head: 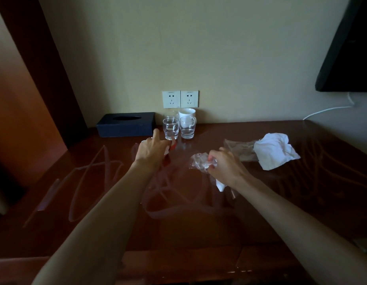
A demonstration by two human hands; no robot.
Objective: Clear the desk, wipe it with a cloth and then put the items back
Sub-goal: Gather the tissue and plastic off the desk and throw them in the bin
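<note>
Both arms reach out over a dark, glossy wooden tabletop (pixel 199 233), its polish streaked with pale, looping smear marks. The left hand (pixel 151 150) sits just near of the glasses, forefinger pointing straight toward the far edge, the other fingers curled around something small, red and white; what that thing is, I cannot tell. The right hand (pixel 223 164) has its fingers bunched tight on a crinkled piece of clear plastic wrap (pixel 197 162), and a scrap of white paper (pixel 220 185) pokes out beneath the wrist.

Far centre, against the cream wall, stand two short clear glass tumblers (pixel 170 128), round and thick-based, side by side, with a third glass (pixel 170 114) and a smooth white mug (pixel 187 114) tucked close behind them. Left of those lies a dark blue rectangular tissue box (pixel 126 127) with an oval slot on top. Off to the right, a crumpled white cloth (pixel 275 153) rests on the tabletop, soft and creased, overlapping the right end of a flat transparent plastic bag (pixel 238 150). Two white square wall sockets (pixel 180 99) sit just above the glasses. A dark flat screen (pixel 351 48) hangs at upper right, a thin white cable (pixel 330 110) trailing below it.
</note>
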